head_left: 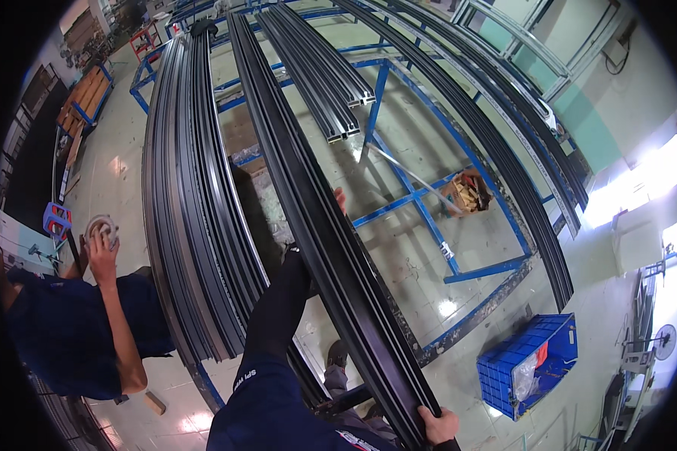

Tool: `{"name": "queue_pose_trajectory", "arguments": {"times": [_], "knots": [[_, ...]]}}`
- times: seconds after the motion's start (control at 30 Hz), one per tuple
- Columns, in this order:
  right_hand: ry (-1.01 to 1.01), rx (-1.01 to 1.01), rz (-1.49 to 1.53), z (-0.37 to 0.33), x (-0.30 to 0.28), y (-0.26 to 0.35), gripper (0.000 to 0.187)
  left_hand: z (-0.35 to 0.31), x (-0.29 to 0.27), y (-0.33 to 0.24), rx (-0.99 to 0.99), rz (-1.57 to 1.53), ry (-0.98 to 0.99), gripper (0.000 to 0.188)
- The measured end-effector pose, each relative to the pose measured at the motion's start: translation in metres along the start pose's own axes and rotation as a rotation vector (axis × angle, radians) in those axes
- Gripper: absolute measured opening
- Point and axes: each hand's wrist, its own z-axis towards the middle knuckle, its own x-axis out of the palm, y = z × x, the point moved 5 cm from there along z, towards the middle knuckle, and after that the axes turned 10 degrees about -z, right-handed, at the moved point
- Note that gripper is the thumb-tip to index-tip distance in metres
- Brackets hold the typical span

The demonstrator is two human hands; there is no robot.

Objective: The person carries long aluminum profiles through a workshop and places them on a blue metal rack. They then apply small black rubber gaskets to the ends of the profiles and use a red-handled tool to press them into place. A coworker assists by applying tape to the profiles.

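A long black metal profile (316, 218) runs from the far rack down to the lower edge of the view. My right hand (438, 425) grips its near end from the right side. My left arm, in a black sleeve, reaches up under the profile. My left hand (341, 200) holds the profile further along; only its fingertips show past the right edge, the rest is hidden behind the profile. To the left, a stack of several similar dark profiles (195, 210) lies on a blue steel rack (421, 214).
A co-worker in a dark blue shirt (75, 331) stands at the left, holding a roll of tape (101, 228). More profiles (320, 71) lie on the rack, others along its right side (519, 158). A blue crate (530, 364) and a box of wood scraps (470, 192) sit on the floor.
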Motion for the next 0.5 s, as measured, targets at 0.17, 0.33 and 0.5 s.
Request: {"name": "queue_pose_trajectory", "arguments": {"times": [0.17,0.33,0.5], "knots": [[-0.168,-0.047,-0.166,0.035,0.006,0.051,0.074,-0.016,0.016,-0.013,-0.004,0.177,0.07,0.061],[-0.147,-0.23,-0.249,0.053,0.0,0.082,0.072,0.001,-0.09,-0.094,0.084,0.194,0.015,0.066],[-0.182,-0.35,-0.368,0.074,0.002,0.102,0.075,-0.048,0.024,-0.022,0.053,0.183,-0.403,0.077]]}}
